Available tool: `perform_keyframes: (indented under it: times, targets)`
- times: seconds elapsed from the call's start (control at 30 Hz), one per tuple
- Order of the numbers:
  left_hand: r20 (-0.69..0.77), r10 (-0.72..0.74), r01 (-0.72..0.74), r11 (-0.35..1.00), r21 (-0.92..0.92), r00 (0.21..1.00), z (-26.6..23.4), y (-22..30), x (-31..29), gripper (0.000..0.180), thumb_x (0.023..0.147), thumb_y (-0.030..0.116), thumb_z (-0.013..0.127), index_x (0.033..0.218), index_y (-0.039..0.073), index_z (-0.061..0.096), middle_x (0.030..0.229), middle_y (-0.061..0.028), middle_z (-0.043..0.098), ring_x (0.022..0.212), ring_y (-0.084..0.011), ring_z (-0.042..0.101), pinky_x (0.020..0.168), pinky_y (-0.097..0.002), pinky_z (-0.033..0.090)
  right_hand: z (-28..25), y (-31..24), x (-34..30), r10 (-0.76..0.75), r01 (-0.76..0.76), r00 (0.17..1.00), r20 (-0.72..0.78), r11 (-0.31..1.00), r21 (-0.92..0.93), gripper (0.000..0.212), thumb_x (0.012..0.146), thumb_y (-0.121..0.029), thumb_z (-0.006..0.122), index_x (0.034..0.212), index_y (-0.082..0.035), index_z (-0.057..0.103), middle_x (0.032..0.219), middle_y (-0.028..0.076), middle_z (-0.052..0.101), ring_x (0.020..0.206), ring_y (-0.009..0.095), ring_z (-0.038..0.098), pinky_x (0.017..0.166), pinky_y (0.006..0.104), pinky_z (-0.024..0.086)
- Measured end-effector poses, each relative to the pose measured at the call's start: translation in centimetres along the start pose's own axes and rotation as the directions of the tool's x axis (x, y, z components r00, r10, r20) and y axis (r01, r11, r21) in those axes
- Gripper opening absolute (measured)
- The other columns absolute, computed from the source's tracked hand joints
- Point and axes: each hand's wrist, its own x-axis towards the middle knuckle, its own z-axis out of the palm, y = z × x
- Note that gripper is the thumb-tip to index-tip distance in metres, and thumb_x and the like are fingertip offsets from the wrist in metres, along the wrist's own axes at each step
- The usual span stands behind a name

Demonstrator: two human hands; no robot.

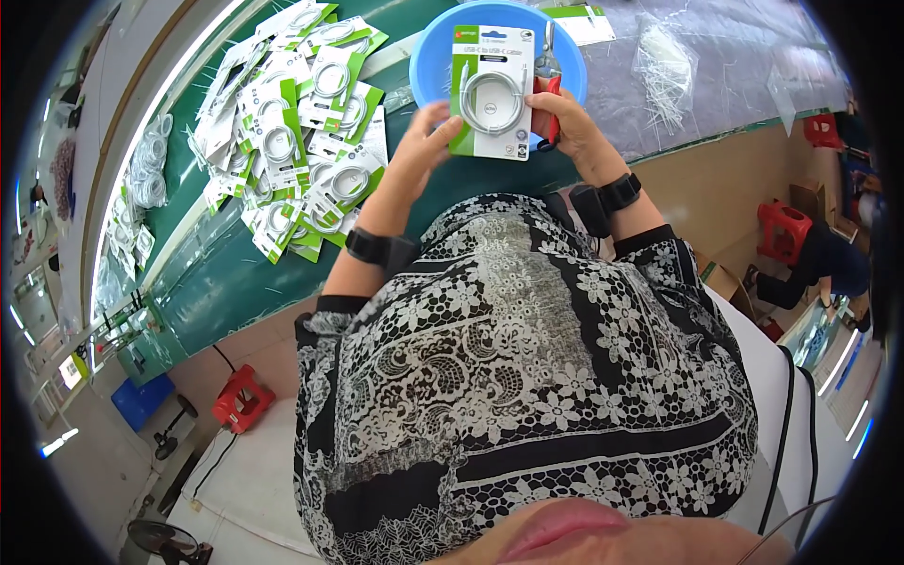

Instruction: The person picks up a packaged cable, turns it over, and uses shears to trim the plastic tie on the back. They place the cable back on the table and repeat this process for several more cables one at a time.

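A white and green carded pack with a coiled white cable (491,102) is held upright in front of me, over a blue basin (426,56). My right hand (573,130) grips the pack's right edge, thumb in front. The same hand also holds cutting pliers with red handles (552,111), their metal jaws pointing away. My left hand (421,151) is at the pack's lower left edge, slightly blurred. Its thumb tip overlaps the green edge, while the other fingers stand apart from the card. A black band is on each wrist.
Left of the basin, a heap of similar cable packs (301,141) covers part of the green table (212,292). Bagged coiled cables (151,165) lie farther left. To the right, a clear bag of thin white strips (665,71) rests on grey plastic sheeting. Another person (824,264) is at far right.
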Motion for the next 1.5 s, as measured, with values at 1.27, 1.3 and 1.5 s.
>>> perform_keyframes:
  times: [1.27,1.3,1.5]
  targets:
    - [-0.029,0.052,-0.054,0.591,-0.805,0.998,3.5,-2.0,0.6,0.039,0.099,0.005,0.037,0.137,0.011,0.032,0.134,-0.0061,0.043,0.122,-0.0198,0.046,0.105,-0.0388,0.04,3.4,0.0,-0.7,-0.318,0.027,0.948,-0.012,0.116,-0.993,0.041,0.075,-0.018,0.072,0.109,-0.003,0.056,0.089,0.008,0.064,0.074,0.017,0.061,0.066,0.031,0.049]
    - [-0.019,0.047,-0.043,0.584,-0.81,0.999,3.8,-2.0,0.5,0.038,0.1,0.005,0.037,0.137,0.011,0.031,0.134,-0.0061,0.042,0.122,-0.0196,0.046,0.105,-0.0386,0.04,3.3,0.3,-0.2,-0.35,0.076,0.937,-0.018,0.253,-0.964,0.038,0.076,-0.018,0.071,0.108,-0.003,0.056,0.088,0.007,0.064,0.074,0.014,0.06,0.066,0.0295,0.049]
    - [-0.007,0.134,-0.095,0.663,-0.743,0.991,4.5,-2.2,0.4,0.036,0.1,0.006,0.037,0.136,0.01,0.034,0.133,-0.0066,0.044,0.122,-0.0193,0.046,0.106,-0.0374,0.04,4.9,2.6,3.1,-0.342,0.135,0.926,-0.161,0.695,-0.706,0.033,0.076,-0.018,0.069,0.103,-0.002,0.056,0.086,0.006,0.062,0.074,0.013,0.057,0.066,0.0275,0.048]
